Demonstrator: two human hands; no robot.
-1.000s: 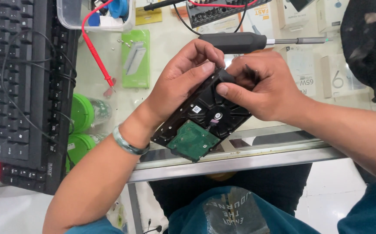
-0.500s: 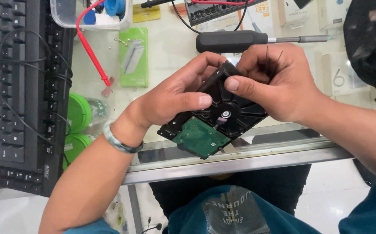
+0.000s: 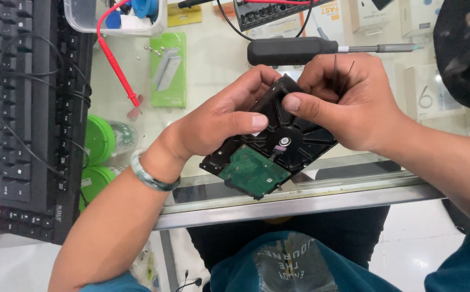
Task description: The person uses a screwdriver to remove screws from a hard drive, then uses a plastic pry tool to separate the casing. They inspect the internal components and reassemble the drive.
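Your left fingers [image 3: 245, 116] are wrapped over the near-left edge of the drive [image 3: 270, 141], thumb flat on its underside, closed firmly on it. Your right fingers [image 3: 300, 103] pinch its far corner, thumb pressed on the black casting, and also seem to pin two thin metal pins or bits that stick up past your knuckles; what they are is too fine to tell. So both hands, left hand [image 3: 213, 127] and right hand [image 3: 348, 105], have the drive, and it hangs tilted, underside up, over the front edge of the table [image 3: 300, 200], partly above your lap.

That is the main risk: only edge grips hold it, and if either one slackens the heavy block could drop past the table edge to the floor. Your left thumb lies close to the green board [image 3: 254, 172]; sliding down onto it could press on bare solder points. The pins could slip from your right hand and vanish under the table.

The drive is a flat rectangular slab, matt black ribbed cast metal with a round silver hub in the middle, and the board is a glossy green irregular plate at its near corner. The table is smooth glass with a bright metal rim, slippery for anything set down. Just beyond your right hand lies a screwdriver [image 3: 321, 50], fat black handle and slim steel shaft; a red probe [image 3: 117, 65] lies to the left.
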